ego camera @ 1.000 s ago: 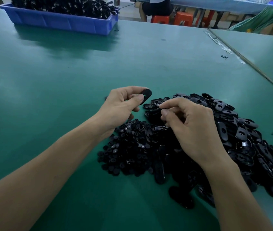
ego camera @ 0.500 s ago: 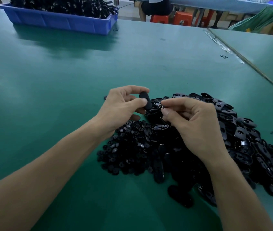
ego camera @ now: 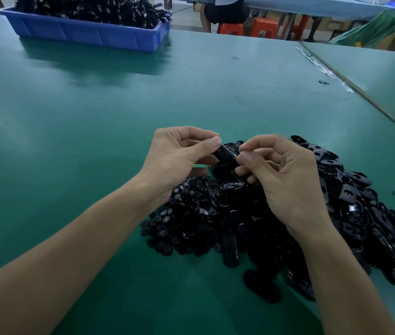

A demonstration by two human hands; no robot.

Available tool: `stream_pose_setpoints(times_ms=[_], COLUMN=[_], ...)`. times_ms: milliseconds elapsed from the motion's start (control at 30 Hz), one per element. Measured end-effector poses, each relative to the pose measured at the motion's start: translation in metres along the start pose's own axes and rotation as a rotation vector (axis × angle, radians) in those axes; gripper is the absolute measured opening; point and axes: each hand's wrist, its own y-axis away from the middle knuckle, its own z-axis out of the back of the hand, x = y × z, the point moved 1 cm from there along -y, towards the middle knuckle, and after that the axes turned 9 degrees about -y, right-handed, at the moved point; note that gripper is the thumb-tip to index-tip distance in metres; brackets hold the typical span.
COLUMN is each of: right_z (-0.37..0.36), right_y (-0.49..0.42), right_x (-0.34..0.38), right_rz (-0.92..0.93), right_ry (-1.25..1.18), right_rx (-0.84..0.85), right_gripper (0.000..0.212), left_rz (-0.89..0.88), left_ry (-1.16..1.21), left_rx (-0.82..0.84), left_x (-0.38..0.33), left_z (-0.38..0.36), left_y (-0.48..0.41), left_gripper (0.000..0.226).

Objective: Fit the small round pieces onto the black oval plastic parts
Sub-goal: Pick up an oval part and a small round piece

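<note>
My left hand (ego camera: 179,155) pinches a black oval plastic part (ego camera: 224,152) between thumb and fingers, just above the heap. My right hand (ego camera: 281,172) meets it from the right, thumb and forefinger pinched together against the oval part; whatever small piece they hold is hidden by the fingertips. Below my hands lies a pile of small round black pieces (ego camera: 182,213). A bigger heap of black oval parts (ego camera: 360,209) spreads to the right, partly covered by my right wrist.
A blue bin (ego camera: 88,35) heaped with black parts stands at the far left of the green table (ego camera: 95,117). A seam to a second table (ego camera: 360,93) runs along the right. Orange stools (ego camera: 230,29) and a seated person are beyond the far edge.
My left hand turned the oval part and brought it down toward the right hand. My right hand rose from the heap and its pinched fingertips closed the gap to the part.
</note>
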Motion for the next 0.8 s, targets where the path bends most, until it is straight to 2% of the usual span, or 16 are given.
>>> stream_pose_setpoints(times_ms=[167, 300, 800], right_z=[-0.003, -0.005, -0.007], right_y=[0.001, 0.001, 0.000], right_x=[0.001, 0.001, 0.001], right_rz=[0.049, 0.061, -0.022], right_ry=[0.204, 0.279, 0.143], right_rx=[-0.010, -0.027, -0.059], right_gripper=[0.020, 0.018, 0.024], left_rz=[0.013, -0.011, -0.130], left_ry=[0.045, 0.021, -0.042], left_rx=[0.030, 0.064, 0.075], left_x=[0.001, 0.003, 0.001], left_z=[-0.004, -0.008, -0.012], left_y=[0.002, 0.004, 0.009], left_gripper=[0.005, 0.009, 0.021])
